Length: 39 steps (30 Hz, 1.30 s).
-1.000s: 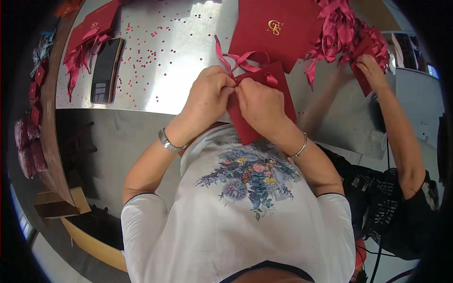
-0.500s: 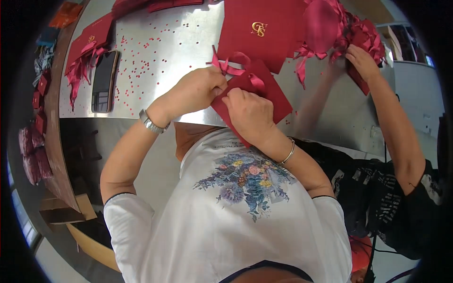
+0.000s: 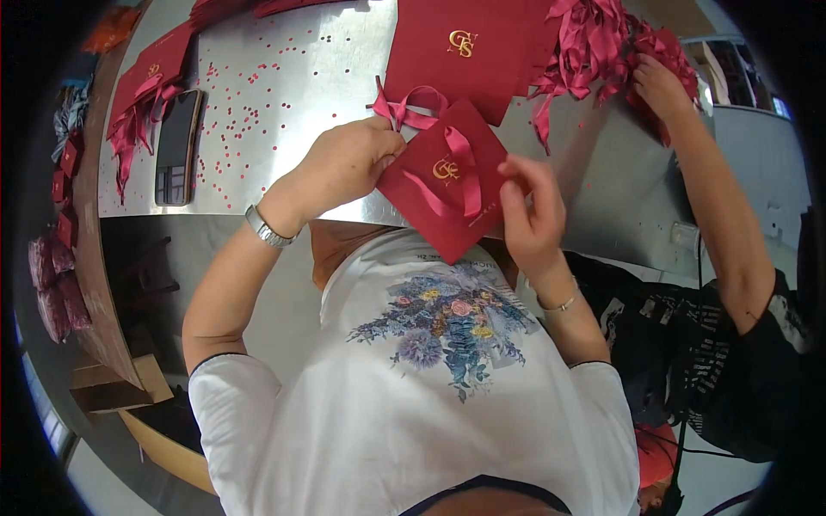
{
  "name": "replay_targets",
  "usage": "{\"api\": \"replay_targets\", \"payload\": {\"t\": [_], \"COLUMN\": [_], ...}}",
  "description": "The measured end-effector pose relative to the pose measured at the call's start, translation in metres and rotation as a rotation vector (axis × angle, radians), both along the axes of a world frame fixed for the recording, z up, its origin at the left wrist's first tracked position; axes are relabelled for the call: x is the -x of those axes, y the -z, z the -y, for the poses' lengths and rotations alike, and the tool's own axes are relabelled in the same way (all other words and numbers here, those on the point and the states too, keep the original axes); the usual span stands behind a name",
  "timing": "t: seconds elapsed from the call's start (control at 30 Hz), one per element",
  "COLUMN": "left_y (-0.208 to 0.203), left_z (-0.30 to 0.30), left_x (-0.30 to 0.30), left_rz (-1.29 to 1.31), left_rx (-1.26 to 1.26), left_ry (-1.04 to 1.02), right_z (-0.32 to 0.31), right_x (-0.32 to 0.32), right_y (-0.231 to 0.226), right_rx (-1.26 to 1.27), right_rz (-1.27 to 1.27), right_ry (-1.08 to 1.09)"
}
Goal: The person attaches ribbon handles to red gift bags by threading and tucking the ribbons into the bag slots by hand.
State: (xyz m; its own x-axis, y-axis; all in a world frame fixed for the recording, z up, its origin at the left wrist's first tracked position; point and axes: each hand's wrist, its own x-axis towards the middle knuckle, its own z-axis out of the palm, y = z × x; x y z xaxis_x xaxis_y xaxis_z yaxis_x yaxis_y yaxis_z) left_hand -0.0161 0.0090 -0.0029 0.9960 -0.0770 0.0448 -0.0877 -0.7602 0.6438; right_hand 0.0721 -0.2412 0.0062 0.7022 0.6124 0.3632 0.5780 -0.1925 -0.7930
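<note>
A small dark-red paper gift bag [image 3: 430,202], with a gold emblem and pink ribbon handles, lies tilted over the table's front edge. My left hand [image 3: 357,159] is closed on its upper left edge. A pink ribbon loop [image 3: 417,103] rises beyond those fingers, and a second ribbon handle [image 3: 471,172] curves over the bag's front. My right hand [image 3: 535,206] is beside the bag's right edge, its thumb and fingers apart with nothing between them. Whether the fingertips touch that edge is hard to tell.
Larger red bags [image 3: 456,64] lie just beyond. A heap of pink ribbons [image 3: 589,43] is at far right, where a co-worker's hand [image 3: 661,90] reaches in. Red paper dots, a phone [image 3: 178,146] and a ribboned red bag [image 3: 155,73] lie on the left of the metal table [image 3: 301,90].
My right hand has let go of the bag's front and moved right, uncovering the emblem and ribbon handle. My left hand keeps its grip. The co-worker's hand has moved slightly up.
</note>
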Motion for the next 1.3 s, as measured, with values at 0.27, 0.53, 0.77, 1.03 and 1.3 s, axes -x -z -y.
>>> {"api": "replay_targets", "payload": {"t": [0.27, 0.53, 0.77, 1.03, 1.3], "left_y": [0.0, -0.007, -0.016, -0.016, -0.014], "left_z": [-0.004, -0.063, 0.011, 0.033, 0.027], "left_x": [0.0, 0.0, -0.031, -0.04, -0.035], "left_rz": [0.147, 0.22, 0.251, 0.026, -0.145], "left_rx": [0.013, 0.008, 0.02, 0.105, 0.414], "left_ry": [-0.234, -0.696, -0.108, -0.27, -0.395], "right_z": [-0.013, -0.012, -0.013, -0.049, -0.068], "right_x": [0.004, 0.004, 0.002, -0.023, -0.023], "right_y": [0.034, 0.035, 0.026, -0.008, -0.01], "right_rx": [0.329, 0.363, 0.374, 0.601, 0.584], "right_rz": [0.463, 0.435, 0.405, -0.155, -0.196], "right_ry": [0.031, 0.027, 0.008, 0.042, 0.072]}}
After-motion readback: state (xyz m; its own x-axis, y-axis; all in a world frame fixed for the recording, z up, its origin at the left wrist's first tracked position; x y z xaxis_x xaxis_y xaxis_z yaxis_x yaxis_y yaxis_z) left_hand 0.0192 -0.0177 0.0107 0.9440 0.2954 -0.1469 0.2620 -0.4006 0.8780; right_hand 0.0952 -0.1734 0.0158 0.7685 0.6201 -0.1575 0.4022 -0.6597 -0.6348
